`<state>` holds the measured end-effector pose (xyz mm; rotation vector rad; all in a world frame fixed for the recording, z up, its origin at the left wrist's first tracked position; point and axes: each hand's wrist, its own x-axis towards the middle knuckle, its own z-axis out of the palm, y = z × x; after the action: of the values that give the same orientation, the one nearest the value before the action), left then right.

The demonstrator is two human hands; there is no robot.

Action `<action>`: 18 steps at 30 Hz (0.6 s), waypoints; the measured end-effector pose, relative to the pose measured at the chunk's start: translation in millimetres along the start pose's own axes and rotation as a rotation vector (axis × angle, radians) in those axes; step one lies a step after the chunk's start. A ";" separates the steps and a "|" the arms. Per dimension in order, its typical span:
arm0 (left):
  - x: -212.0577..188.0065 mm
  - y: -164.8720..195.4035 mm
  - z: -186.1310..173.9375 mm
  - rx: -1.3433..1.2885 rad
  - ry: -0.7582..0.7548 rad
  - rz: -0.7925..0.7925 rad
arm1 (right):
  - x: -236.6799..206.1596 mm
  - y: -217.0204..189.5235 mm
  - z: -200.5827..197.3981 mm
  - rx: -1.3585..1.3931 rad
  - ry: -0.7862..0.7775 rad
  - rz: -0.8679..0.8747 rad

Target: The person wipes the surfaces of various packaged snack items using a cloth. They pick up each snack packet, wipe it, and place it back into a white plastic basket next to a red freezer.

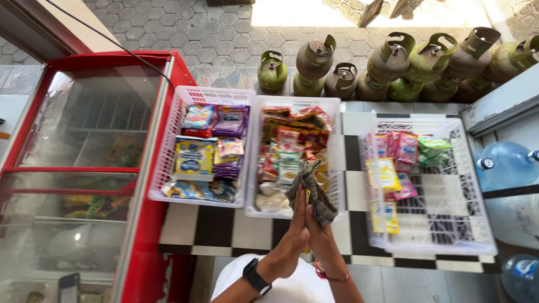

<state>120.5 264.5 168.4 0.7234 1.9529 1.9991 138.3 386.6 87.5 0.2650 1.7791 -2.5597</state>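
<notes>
My left hand (pixel 293 235) and my right hand (pixel 317 233) are pressed together at the lower middle, over the near edge of the middle white basket (pixel 254 163). Between them they hold a crumpled grey-brown cloth (pixel 312 189), with a thin yellow strip showing between the palms. A dark watch sits on my left wrist, a pink band on my right. The middle basket is full of red and orange snack packets (pixel 292 132).
A left white basket (pixel 163 163) holds blue, purple and yellow sachets. A right basket (pixel 449 224) holds a few pink, yellow and green packets. A red glass-top freezer (pixel 140 224) stands left. Several gas cylinders (pixel 387 62) line the back; water jugs (pixel 508 163) stand right.
</notes>
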 end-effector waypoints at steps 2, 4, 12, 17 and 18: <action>-17.6 8.7 -29.8 0.031 -0.034 0.059 | -13.2 11.5 24.0 -0.130 -0.029 -0.131; -18.9 12.9 -63.0 0.078 -0.026 0.053 | -27.5 19.0 49.4 -0.254 -0.036 -0.119; -45.0 23.5 -135.1 0.383 0.146 0.180 | -50.7 32.7 140.3 -0.155 0.120 -0.199; -44.4 1.9 -153.4 0.175 0.255 0.196 | -48.2 6.1 168.2 -0.244 0.341 -0.232; -47.7 -4.2 -154.1 0.107 0.273 0.161 | -45.6 -0.3 173.0 -0.166 0.349 -0.244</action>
<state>81.2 108.2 159.8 0.6818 2.2346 2.2019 160.5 221.6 153.1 0.5529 2.2595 -2.6311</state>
